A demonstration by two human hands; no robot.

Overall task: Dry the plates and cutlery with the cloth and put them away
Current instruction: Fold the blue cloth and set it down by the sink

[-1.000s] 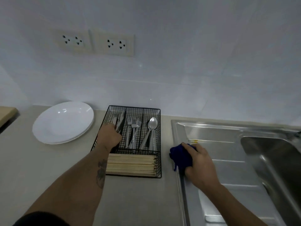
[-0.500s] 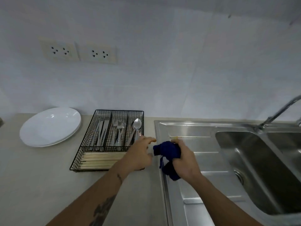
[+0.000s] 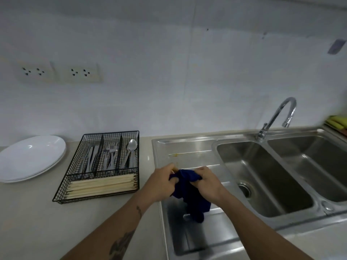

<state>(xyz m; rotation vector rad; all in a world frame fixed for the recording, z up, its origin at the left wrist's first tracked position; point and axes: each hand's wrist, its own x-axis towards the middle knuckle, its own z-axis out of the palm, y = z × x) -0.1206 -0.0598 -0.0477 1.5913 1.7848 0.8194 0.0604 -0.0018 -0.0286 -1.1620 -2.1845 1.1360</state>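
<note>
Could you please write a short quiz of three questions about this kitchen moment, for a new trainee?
1. True or false: both hands grip the blue cloth.
2. Which compartment of the wire cutlery basket holds the spoons: A left, B middle, C right?
3. What lies crosswise in the basket's front section?

Key:
1. True: the left hand and the right hand hold it above the draining board.
2. C.
3. Wooden chopsticks.

Bare forearms — left forearm (image 3: 120,239) tattooed
</note>
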